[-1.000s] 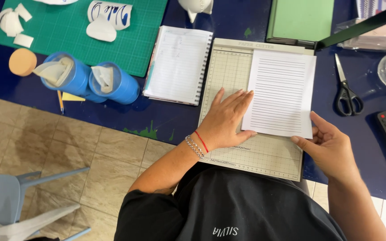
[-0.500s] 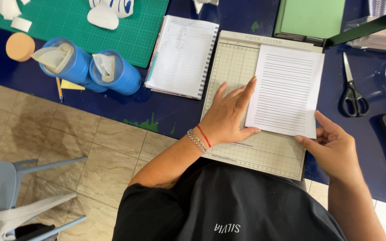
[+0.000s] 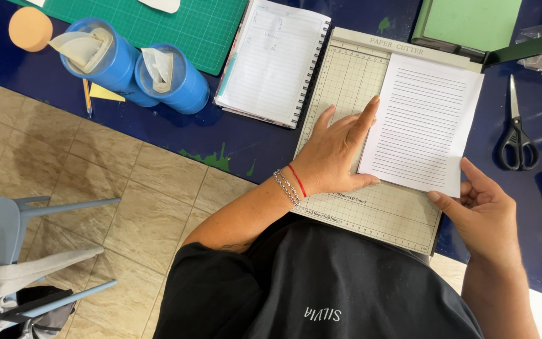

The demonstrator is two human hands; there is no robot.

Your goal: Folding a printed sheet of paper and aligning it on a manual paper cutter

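Your left hand lies flat and spread on the paper cutter, fingers along the lined sheet's left edge.

Since a second ago you have slid the lined sheet rightward, so its right edge now hangs past the cutter's right side under the raised blade arm; that suggests you are setting the cut line. Your right hand pinches the sheet's near right corner between thumb and fingers. It is white, ruled with thin dark lines, flat and uncreased, and sits slightly askew on the cutter's grid.
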